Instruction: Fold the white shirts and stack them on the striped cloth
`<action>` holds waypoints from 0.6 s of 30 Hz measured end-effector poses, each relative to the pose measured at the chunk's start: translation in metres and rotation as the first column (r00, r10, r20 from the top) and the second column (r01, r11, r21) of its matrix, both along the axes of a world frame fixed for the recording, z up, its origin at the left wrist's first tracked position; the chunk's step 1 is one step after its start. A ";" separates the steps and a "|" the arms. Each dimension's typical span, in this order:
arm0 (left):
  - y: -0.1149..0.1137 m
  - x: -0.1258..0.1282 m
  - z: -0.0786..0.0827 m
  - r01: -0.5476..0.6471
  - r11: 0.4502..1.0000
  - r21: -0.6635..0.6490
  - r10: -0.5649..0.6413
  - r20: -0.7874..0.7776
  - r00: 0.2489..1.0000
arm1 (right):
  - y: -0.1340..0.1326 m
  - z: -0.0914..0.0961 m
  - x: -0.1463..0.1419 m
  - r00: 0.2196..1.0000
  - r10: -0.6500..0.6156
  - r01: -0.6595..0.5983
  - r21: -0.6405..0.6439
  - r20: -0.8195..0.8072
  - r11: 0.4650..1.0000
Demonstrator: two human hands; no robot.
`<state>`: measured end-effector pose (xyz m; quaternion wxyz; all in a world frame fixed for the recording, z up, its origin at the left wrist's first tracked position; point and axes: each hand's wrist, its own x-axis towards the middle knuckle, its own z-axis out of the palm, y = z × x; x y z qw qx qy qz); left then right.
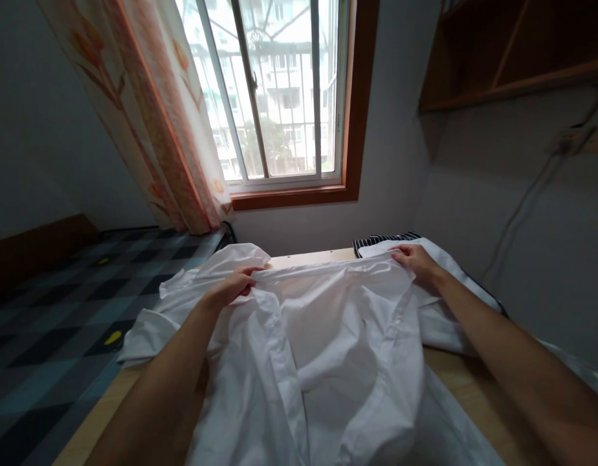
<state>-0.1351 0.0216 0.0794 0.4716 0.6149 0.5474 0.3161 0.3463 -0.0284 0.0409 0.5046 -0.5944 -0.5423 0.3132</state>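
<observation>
A white button-up shirt [328, 323] hangs stretched between my two hands over a light wood table [98, 414]. My left hand [238, 285] is closed on its upper left edge. At the upper right edge, my right hand [415, 259] pinches the cloth. The top edge runs fairly straight from one hand to the other, while the front sags in loose folds below. One sleeve [148, 333] spreads out to the left, past my left forearm. The lower part of the shirt reaches the bottom of the view.
Left of the table is a bed with a dark checked cover [51, 330]. Behind my right hand lie more white cloth [454, 272] and a black striped cloth [386, 238]. A window [284, 97], a floral curtain [153, 116] and a wall shelf [512, 87] stand beyond.
</observation>
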 end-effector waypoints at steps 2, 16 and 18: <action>0.001 -0.002 0.004 0.033 0.999 -0.016 -0.034 -0.015 0.999 | -0.005 0.006 0.001 0.999 0.038 -0.039 -0.048 -0.035 0.998; 0.035 0.035 0.025 -0.183 0.906 0.383 0.417 -0.724 0.550 | 0.046 0.054 -0.031 0.822 -0.227 0.318 -0.090 0.522 0.944; 0.038 0.038 0.028 -0.216 0.887 0.408 0.458 -0.729 0.509 | 0.056 0.067 -0.045 0.766 -0.293 0.392 -0.054 0.572 0.919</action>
